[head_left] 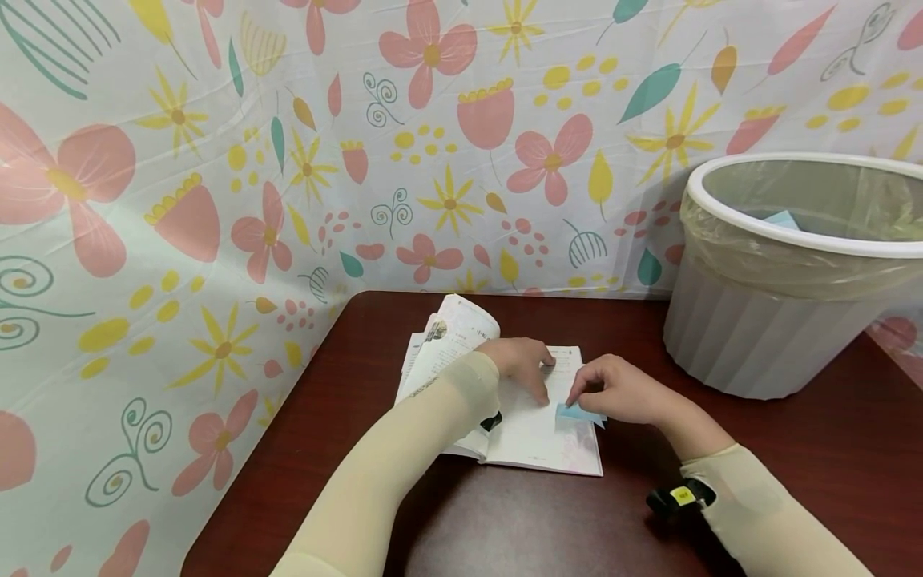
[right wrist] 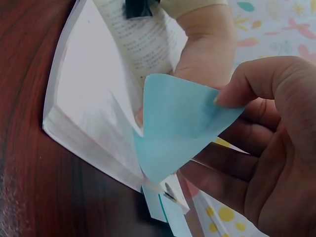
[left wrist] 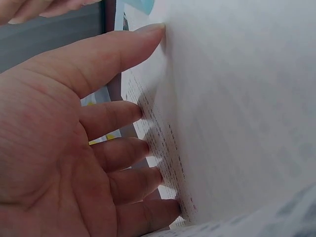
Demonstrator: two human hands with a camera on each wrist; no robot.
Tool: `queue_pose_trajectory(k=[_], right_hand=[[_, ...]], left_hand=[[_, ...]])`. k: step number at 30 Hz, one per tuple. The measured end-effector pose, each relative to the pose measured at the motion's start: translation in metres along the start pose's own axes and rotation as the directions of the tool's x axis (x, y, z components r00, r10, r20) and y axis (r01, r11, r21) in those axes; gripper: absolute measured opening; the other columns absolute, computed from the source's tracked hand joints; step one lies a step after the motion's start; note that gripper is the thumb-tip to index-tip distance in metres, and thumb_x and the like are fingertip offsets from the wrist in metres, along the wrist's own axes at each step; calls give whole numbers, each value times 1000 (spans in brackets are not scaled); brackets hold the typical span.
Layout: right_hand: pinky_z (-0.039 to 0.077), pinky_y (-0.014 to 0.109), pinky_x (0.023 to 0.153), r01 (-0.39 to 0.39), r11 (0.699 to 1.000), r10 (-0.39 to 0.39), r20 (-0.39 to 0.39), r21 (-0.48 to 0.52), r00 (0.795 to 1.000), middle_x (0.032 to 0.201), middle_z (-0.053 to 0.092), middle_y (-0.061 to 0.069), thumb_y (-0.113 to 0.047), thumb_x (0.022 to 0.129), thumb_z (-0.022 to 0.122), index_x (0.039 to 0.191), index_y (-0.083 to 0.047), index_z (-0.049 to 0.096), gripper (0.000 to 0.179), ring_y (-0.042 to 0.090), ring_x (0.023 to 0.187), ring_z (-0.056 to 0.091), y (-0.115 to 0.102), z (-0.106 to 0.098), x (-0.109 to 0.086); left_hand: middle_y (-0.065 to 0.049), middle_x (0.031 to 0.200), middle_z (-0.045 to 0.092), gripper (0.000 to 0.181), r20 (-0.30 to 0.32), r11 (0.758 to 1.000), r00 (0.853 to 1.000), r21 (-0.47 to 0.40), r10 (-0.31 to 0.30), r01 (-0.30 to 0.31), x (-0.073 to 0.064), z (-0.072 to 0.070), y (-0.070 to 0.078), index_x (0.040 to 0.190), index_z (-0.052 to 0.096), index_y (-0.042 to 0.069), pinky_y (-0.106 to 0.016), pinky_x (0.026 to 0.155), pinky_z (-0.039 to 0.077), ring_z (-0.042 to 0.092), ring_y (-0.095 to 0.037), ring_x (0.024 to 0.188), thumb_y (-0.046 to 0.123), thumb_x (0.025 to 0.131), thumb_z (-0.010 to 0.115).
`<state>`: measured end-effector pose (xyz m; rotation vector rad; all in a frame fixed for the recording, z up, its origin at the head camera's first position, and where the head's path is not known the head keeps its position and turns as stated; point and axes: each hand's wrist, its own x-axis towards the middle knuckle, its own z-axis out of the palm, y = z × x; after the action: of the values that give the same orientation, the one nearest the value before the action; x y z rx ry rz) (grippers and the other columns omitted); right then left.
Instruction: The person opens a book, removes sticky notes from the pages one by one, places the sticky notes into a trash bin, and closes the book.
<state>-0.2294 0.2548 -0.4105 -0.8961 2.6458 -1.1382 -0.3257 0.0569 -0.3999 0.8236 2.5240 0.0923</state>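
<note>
An open book lies on the table, its left-hand pages curling up. My left hand rests on the right-hand page with fingers spread; in the left wrist view its thumb and fingertips touch the paper. At the book's right edge, my right hand pinches a light blue sticky note between thumb and fingers. The note is bent up, and its lower end meets the page edge in the right wrist view. More blue paper strips stick out from the book below it.
A grey ribbed wastebasket with a white rim and clear liner stands on the dark red table, right of the book. Inside it shows a piece of blue paper. A flower-patterned curtain hangs behind and to the left.
</note>
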Motion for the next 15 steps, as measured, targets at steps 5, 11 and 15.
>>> queue_pose_trajectory(k=[5, 11, 15], right_hand=[[46, 22, 56, 28, 999, -29, 24, 25, 999, 83, 73, 4, 4, 86, 65, 85, -14, 80, 23, 0, 58, 45, -4, 1, -1], [49, 22, 60, 46, 999, -48, 53, 27, 997, 81, 73, 8, 4, 87, 64, 85, -12, 80, 23, 1, 66, 53, -9, 2, -1], [51, 23, 62, 56, 998, -59, 81, 35, 995, 80, 74, 8, 4, 87, 63, 86, -12, 80, 24, 1, 68, 54, -14, 2, -2]], left_hand=[[14, 155, 50, 77, 8, 1000, 1000, -9, -7, 7, 0, -1, 0, 148, 55, 37, -32, 111, 45, 47, -8, 142, 50, 79, 85], [15, 155, 51, 79, 10, 1000, 1000, -25, -15, 15, -1, -1, 0, 148, 55, 37, -32, 112, 45, 47, -7, 142, 50, 77, 86], [14, 155, 51, 79, 1, 999, 1000, -29, -14, 14, -1, -1, 0, 148, 56, 36, -32, 113, 44, 47, -7, 141, 49, 77, 88]])
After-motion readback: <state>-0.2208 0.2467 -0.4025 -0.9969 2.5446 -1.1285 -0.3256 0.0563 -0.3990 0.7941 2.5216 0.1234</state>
